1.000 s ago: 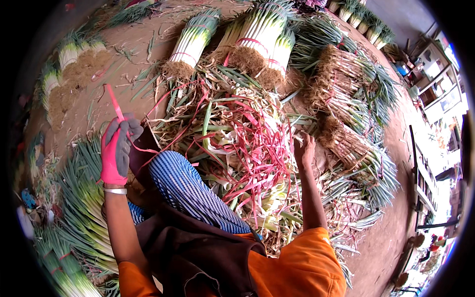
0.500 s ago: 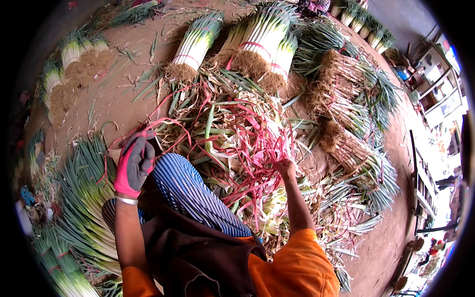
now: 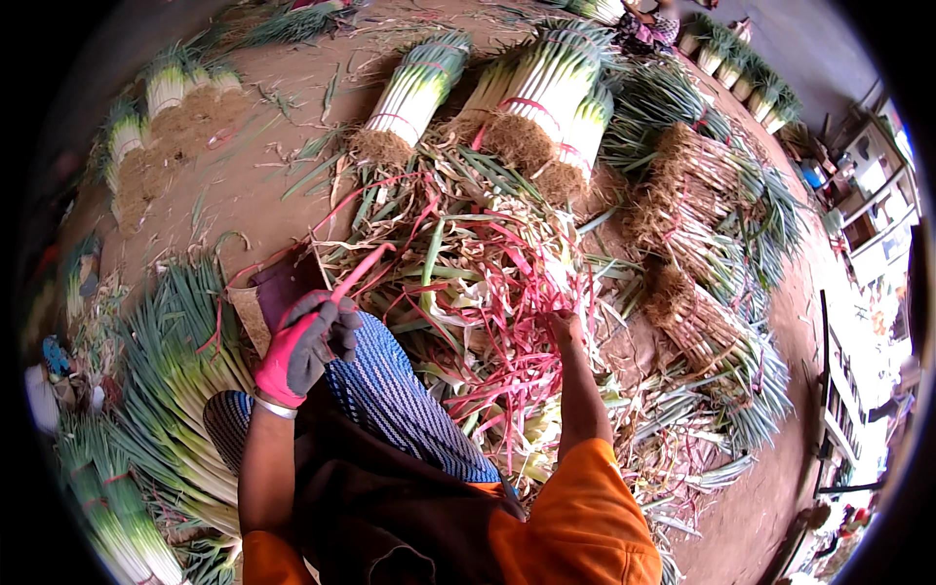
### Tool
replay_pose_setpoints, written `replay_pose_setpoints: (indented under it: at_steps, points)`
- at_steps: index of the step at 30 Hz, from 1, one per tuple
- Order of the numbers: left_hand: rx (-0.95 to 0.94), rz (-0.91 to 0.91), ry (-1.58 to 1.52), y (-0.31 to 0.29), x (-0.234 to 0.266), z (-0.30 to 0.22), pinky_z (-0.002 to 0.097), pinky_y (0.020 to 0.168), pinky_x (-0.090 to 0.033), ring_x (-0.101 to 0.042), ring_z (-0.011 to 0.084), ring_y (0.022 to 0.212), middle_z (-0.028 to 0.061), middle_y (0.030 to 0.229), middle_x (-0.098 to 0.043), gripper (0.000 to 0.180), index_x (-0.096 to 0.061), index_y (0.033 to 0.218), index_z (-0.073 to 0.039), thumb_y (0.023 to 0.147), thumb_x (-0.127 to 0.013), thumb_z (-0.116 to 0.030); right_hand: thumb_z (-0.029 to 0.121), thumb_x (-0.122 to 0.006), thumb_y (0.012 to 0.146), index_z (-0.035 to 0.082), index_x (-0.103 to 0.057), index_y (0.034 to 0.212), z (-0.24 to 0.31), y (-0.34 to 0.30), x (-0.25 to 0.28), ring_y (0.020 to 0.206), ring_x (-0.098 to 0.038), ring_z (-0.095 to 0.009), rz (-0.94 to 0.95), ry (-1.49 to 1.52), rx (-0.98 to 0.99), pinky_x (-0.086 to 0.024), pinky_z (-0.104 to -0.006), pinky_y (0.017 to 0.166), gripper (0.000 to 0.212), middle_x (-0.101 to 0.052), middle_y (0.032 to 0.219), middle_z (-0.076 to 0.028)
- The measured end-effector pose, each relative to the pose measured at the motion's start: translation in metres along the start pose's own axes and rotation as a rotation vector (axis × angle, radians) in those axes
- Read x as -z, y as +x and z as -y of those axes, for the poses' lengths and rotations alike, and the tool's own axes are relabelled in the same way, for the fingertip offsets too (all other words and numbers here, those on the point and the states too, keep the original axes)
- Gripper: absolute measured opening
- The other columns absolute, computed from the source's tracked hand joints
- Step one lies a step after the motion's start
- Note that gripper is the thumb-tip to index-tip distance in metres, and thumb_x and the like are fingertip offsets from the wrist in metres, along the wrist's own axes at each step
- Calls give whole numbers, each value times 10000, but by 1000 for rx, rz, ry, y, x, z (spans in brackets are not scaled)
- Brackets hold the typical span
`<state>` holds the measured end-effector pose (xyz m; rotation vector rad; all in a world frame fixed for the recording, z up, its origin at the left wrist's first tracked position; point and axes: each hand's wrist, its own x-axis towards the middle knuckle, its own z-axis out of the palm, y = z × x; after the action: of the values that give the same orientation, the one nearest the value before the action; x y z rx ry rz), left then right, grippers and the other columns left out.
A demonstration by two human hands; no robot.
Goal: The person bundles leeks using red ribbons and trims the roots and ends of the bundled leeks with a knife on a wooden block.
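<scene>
My left hand [image 3: 314, 341], in a pink and grey glove, is closed on a red plastic strip [image 3: 365, 269] that sticks out past the fingers. Just beyond it stands a small seat or box with a dark cushion [image 3: 290, 280]. At the right edge of a tangled heap of red strips [image 3: 512, 322], my bare right hand [image 3: 563, 329] has its fingers pinched together on some of them. Its fingertips are partly hidden among the strips. Under the heap lie peeled leek leaves [image 3: 453, 268].
Tied leek bundles [image 3: 409, 93] stand beyond the heap, with untrimmed bundles [image 3: 697, 185] stacked to the right. Loose leeks [image 3: 185, 390] lie at my left. Another person [image 3: 648, 29] is at the far edge. A metal rack [image 3: 840, 400] stands far right.
My left hand has come nearer and to the right, and its red strip now shows past the fingers. My right hand stays at the tangle. The whole view has shifted slightly.
</scene>
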<state>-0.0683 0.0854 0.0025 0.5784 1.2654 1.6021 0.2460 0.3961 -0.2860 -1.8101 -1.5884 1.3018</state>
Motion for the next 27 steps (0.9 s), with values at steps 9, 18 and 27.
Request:
replay_pose_setpoints:
  at_steps: [9, 18, 27]
  points:
    - [-52, 67, -25, 19, -19, 9, 151, 364, -272, -481, 41, 503, 108, 964, -648, 280, -535, 1106, -43, 976, -429, -267, 203, -559, 902, 84, -607, 915, 110, -40, 48, 691, -565, -105, 214, 804, 298, -445, -220, 639, 129, -612, 796, -13]
    - [202, 255, -240, 39, -68, 24, 144, 383, -293, -509, 58, 558, 99, 1130, -593, 397, -492, 1202, -55, 962, -426, -364, 147, -536, 937, 56, -593, 927, 202, -184, 1, 558, -431, -57, 532, 340, 863, -369, -200, 517, 107, -541, 667, 27]
    - [200, 293, -383, 33, -26, 21, 171, 388, -312, -512, 58, 570, 33, 848, -606, 271, -535, 1131, -61, 959, -456, -255, 134, -577, 886, 9, -621, 907, 199, -215, -5, 627, -596, -236, 600, -64, 1007, -458, -328, 581, 134, -595, 728, -125]
